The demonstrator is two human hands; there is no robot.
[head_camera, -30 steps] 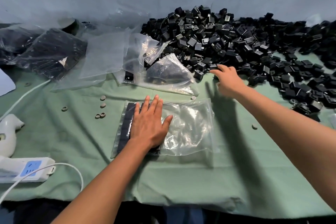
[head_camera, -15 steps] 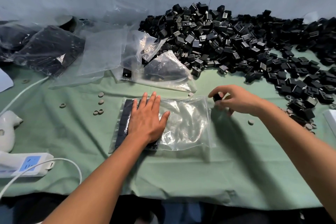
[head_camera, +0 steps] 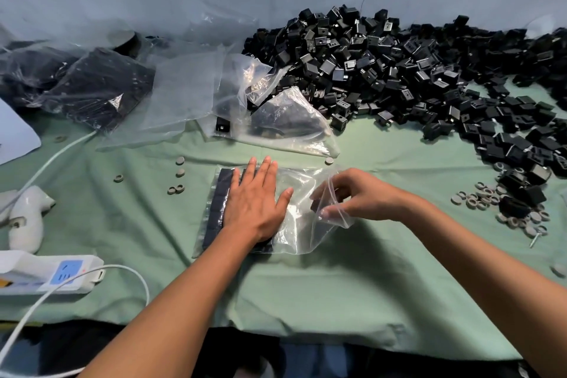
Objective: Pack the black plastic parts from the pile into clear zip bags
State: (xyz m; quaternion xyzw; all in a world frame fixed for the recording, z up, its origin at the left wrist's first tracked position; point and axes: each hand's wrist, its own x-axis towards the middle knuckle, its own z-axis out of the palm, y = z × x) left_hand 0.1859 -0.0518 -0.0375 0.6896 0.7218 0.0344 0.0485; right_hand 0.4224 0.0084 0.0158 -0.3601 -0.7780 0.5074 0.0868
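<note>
Hands [head_camera: 256, 198]: two (one bag [head_camera: 302, 224])

A clear zip bag [head_camera: 294, 224] lay flat on the near middle of the green cloth, its right-hand mouth lifted open. Black plastic parts [head_camera: 218, 202] sat in neat rows inside its left end. The loose pile [head_camera: 399, 70] of small, boxy black parts spread across the far right.

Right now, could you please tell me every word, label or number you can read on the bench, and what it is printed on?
None can be read.
The power strip carries a blue panel and an orange mark, both too blurred to make out.
The black parts and clear bags show no print.
</note>
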